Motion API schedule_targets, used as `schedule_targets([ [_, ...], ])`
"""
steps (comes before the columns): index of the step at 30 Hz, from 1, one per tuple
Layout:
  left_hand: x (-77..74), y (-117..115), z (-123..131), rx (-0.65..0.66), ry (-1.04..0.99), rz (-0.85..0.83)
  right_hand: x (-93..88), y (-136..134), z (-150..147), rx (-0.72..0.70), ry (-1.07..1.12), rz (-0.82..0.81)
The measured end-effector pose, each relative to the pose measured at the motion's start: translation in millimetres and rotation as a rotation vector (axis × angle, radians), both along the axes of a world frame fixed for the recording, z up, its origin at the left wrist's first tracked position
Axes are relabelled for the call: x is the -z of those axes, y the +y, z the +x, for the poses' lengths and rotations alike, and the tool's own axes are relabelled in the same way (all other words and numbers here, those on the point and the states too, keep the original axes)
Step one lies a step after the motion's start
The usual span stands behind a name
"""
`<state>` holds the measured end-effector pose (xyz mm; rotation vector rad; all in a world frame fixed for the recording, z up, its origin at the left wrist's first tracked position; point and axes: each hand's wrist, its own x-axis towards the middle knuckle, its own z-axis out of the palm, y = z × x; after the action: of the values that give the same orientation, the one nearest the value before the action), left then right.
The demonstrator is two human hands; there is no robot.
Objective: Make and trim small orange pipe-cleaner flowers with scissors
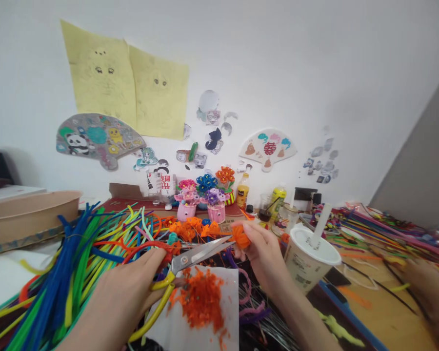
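Observation:
My left hand (126, 287) is wrapped around the yellow handles of a pair of scissors (185, 261). The blades point right and are slightly parted, their tips at a fuzzy orange pipe-cleaner piece (240, 237). That piece is pinched between the fingers of my right hand (265, 261). Below the blades, a heap of orange fuzz clippings (201, 300) lies on a white sheet (231, 292). Finished-looking orange fuzzy pieces (190, 228) sit just behind the scissors. My left knuckles hide part of a red-orange piece.
Bundled pipe cleaners (58, 273) fill the left side. A lidded cup (310, 258) with a straw stands close to my right forearm. Pink flower pots (216, 213) and a juice bottle (242, 190) stand by the wall. At far right, another person's hand (424, 282) is over the wooden table.

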<state>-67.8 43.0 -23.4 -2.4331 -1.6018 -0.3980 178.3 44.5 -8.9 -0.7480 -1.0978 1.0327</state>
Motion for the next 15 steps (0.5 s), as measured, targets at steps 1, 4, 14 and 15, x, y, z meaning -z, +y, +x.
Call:
schedule_targets([
  [1,-0.3,0.0,0.2,-0.001,-0.008,-0.019,-0.5,-0.2,0.0,0.0,0.001,-0.008],
  [4,-1.2,0.2,1.0,-0.012,-0.019,-0.04,-0.5,-0.1,0.4,0.008,-0.007,-0.009],
  [14,-8.0,-2.9,4.4,-0.026,-0.036,-0.102,1.0,0.5,0.7,0.024,-0.038,0.009],
  [15,-7.5,-2.9,4.2,-0.024,-0.031,-0.097,0.9,0.4,0.7,0.022,-0.037,0.005],
])
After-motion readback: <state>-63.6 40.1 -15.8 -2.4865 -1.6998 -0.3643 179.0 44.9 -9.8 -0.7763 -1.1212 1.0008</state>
